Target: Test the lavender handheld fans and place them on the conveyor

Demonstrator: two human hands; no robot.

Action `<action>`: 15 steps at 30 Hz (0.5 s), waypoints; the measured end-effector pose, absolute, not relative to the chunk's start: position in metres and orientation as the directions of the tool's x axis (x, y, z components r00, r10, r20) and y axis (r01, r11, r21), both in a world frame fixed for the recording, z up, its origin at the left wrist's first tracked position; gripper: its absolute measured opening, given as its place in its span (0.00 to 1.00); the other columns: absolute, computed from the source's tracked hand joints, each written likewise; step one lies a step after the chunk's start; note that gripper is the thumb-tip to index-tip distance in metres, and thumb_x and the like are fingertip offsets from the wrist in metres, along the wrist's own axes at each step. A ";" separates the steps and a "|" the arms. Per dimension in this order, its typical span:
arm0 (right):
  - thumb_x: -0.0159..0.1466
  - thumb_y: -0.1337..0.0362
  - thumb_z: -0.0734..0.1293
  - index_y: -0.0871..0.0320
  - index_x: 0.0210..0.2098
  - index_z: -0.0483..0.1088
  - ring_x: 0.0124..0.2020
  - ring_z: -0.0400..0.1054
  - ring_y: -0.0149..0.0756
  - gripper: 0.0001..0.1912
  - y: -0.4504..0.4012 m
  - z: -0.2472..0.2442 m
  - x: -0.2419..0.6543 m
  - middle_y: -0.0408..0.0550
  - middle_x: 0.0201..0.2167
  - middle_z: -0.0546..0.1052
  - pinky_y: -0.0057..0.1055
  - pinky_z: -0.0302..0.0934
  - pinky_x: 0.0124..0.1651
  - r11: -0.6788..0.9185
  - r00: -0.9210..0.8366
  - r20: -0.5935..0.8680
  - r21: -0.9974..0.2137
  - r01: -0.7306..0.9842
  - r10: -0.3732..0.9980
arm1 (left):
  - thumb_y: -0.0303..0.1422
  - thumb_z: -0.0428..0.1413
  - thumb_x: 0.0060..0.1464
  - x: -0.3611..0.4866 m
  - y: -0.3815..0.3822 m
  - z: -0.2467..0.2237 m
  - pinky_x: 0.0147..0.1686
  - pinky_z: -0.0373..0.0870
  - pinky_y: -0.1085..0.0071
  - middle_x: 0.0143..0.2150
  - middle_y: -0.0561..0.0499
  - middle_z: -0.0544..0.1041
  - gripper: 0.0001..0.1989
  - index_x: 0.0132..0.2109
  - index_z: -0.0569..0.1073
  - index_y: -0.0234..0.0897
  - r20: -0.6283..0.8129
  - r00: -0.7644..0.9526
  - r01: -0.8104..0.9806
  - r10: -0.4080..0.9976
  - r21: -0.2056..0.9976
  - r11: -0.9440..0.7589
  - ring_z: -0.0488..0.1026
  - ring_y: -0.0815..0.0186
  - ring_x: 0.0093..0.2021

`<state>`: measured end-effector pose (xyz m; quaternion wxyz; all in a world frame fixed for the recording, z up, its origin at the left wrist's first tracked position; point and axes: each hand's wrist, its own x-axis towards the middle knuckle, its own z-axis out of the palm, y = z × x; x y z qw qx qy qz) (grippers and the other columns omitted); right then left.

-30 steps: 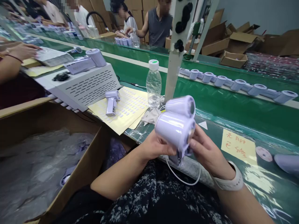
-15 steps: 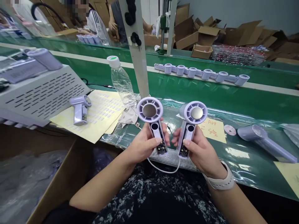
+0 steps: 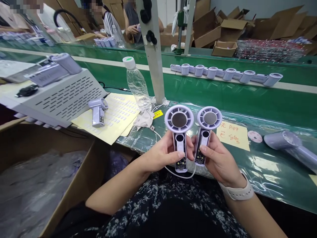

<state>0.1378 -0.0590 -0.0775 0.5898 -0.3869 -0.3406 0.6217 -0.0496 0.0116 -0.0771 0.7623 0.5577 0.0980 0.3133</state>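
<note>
My left hand [image 3: 166, 152] is wrapped around the handle of a lilac handheld fan [image 3: 179, 120], its thumb lying on the clear front low on the handle. A second lilac fan [image 3: 209, 118] is in my right hand [image 3: 219, 155], with the thumb by its button strip. Both fans stand upright side by side, round heads facing me, close together. Circuit parts show through the lower handles. A white cable [image 3: 182, 177] loops beneath the two fans; its ends are hidden. A pale watch band [image 3: 239, 190] circles my right wrist.
A water bottle [image 3: 137, 84] stands by a metal post [image 3: 155, 62]. Left are a grey vented box [image 3: 71, 97], a small fan [image 3: 98, 112] on yellow sheets [image 3: 111, 132], and a carton [image 3: 71, 195] of plastic bags. Several fans [image 3: 229, 74] line the far ledge; another fan [image 3: 284, 142] lies right.
The left fan has moved right and nearer the right fan, and the gap between my hands has narrowed. The whole view has shifted slightly.
</note>
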 end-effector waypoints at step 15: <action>0.62 0.58 0.76 0.48 0.53 0.65 0.36 0.73 0.37 0.23 -0.060 -0.081 0.134 0.44 0.42 0.77 0.39 0.72 0.44 -0.019 0.021 -0.031 -0.904 -0.428 0.999 | 0.38 0.64 0.61 -0.048 0.011 -0.080 0.48 0.73 0.62 0.40 0.50 0.76 0.16 0.50 0.70 0.39 0.208 0.756 -0.408 0.621 0.891 0.199 0.77 0.64 0.40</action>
